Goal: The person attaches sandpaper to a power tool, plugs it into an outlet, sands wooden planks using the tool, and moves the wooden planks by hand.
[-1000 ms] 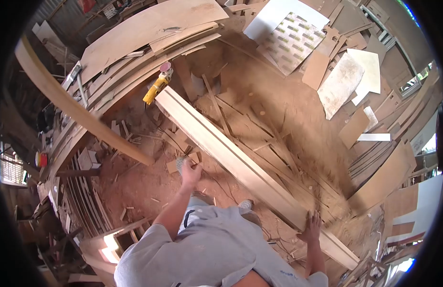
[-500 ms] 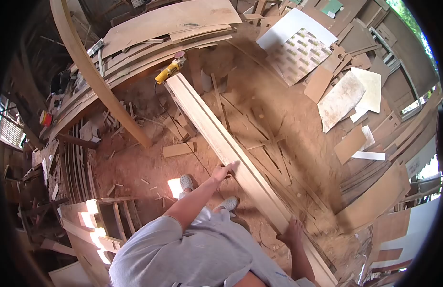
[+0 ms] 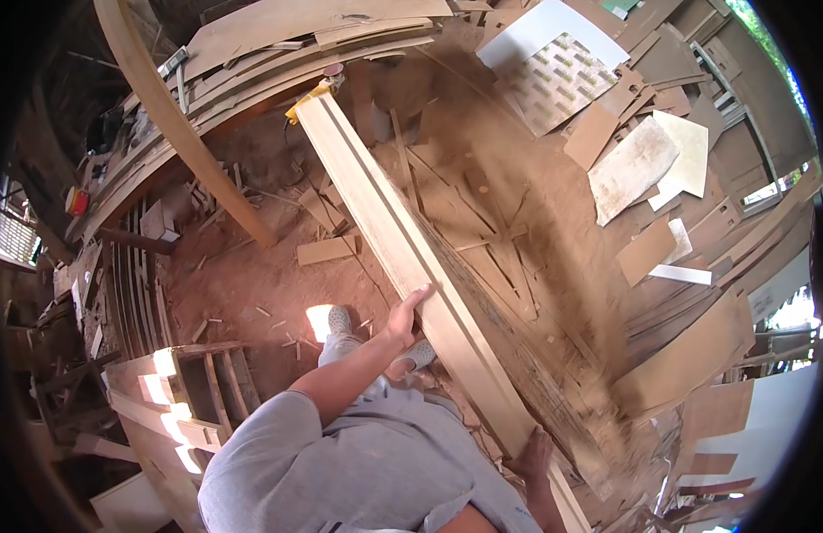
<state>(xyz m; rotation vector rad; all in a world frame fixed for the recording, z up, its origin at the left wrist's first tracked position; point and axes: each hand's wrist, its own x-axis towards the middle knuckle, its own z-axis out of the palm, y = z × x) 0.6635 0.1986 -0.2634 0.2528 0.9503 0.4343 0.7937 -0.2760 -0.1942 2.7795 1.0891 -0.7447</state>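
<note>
A long, pale wooden beam (image 3: 389,226) with a groove along its length runs diagonally from the upper left to the lower right. My left hand (image 3: 406,318) grips its near edge around the middle, thumb on top and fingers going underneath. Farther down the beam, my right hand (image 3: 531,457) is wrapped on its near side, with part of the fingers hidden. A yellow power tool (image 3: 312,96) with a round disc lies at the beam's far end, partly covered by it.
Stacked boards (image 3: 287,67) lie at the upper left, near a curved wooden post (image 3: 176,124). A wooden frame (image 3: 167,391) stands at the lower left. Scrap strips litter the dusty floor (image 3: 243,298). Sheets and a patterned panel (image 3: 562,84) lie at the upper right.
My left hand has come from beside the beam to hold its edge. My right hand has shifted down and left. The beam has tilted, its far end now overlapping the yellow tool.
</note>
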